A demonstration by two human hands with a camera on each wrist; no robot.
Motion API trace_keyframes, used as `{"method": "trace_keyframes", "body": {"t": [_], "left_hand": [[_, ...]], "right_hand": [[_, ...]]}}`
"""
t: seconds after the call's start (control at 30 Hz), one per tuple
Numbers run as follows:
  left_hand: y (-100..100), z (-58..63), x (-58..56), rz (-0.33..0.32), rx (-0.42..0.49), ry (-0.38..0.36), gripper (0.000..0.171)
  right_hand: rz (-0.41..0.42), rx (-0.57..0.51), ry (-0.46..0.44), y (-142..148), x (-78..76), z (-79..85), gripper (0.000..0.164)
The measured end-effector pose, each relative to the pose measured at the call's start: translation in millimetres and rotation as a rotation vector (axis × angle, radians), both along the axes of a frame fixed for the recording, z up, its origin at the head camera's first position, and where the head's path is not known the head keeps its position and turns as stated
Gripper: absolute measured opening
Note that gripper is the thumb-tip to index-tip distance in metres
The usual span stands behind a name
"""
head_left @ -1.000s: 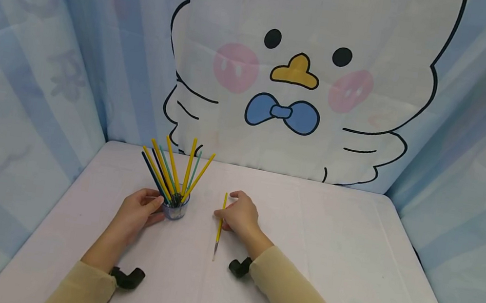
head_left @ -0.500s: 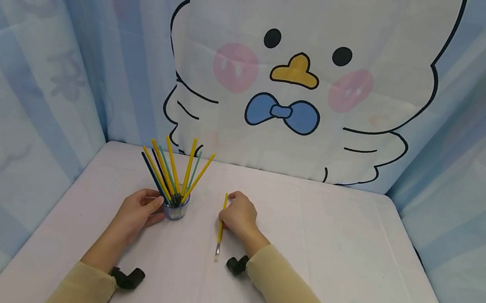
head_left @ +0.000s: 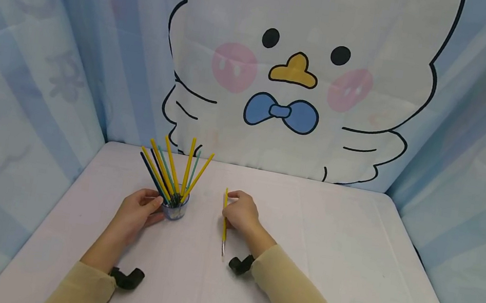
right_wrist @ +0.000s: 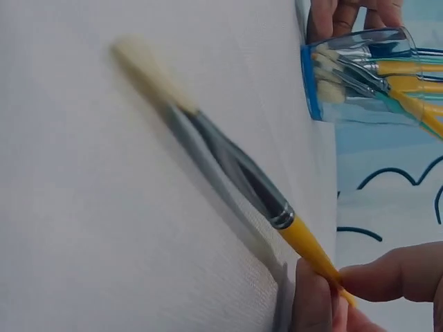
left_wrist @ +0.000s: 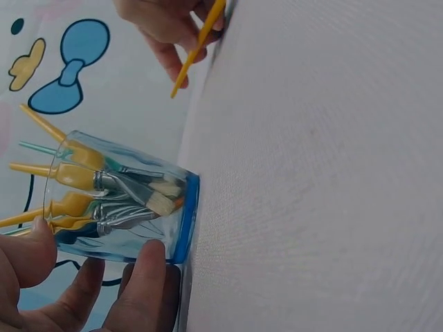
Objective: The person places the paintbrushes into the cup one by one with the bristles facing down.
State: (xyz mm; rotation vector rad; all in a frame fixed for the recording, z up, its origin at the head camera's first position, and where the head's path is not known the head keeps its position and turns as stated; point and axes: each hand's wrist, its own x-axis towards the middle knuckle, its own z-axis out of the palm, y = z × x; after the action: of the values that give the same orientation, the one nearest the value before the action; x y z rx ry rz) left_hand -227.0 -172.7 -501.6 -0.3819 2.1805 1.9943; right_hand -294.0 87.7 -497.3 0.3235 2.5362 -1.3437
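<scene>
My left hand point(head_left: 140, 210) holds the left side of a small clear cup point(head_left: 174, 213), thumb and fingertips against its wall. Paintbrushes point(left_wrist: 76, 176) stand in that cup with bristles down; their handles are yellow, teal and dark blue. To the right of the cup, my right hand point(head_left: 241, 212) pinches a yellow paintbrush point(head_left: 224, 232) by its handle. Up close in the right wrist view, the thumb point(right_wrist: 391, 277) and fingers grip the handle, while the silver ferrule and pale bristles point(right_wrist: 149, 72) point away from the hand, close over the white tabletop.
A white cloth-covered table point(head_left: 327, 246) lies under both hands. Behind it hangs a curtain point(head_left: 380, 36) with a cartoon chick, and blue-and-white curtains point(head_left: 23, 89) close in the sides. Each wrist carries a black camera mount point(head_left: 127, 277).
The paintbrush in my right hand has turned, its bristle end swinging right. The right hand has shifted slightly to the right. My left hand and the cup have stayed put.
</scene>
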Motion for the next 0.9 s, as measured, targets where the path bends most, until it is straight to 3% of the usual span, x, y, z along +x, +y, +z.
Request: {"method": "trace_keyframes", "body": {"t": [0.43, 0.9], "left_hand": [[-0.9, -1.8, 0.6, -0.002, -0.006, 0.011, 0.046], [-1.7, -3.4, -1.2, -0.001, -0.004, 0.003, 0.050]], "right_hand": [[-0.082, -0.342, 0.090, 3.8, 11.5, 3.5, 0.066], [-0.154, -0.618, 0.247, -10.2, 23.8, 27.3, 0.063]]}}
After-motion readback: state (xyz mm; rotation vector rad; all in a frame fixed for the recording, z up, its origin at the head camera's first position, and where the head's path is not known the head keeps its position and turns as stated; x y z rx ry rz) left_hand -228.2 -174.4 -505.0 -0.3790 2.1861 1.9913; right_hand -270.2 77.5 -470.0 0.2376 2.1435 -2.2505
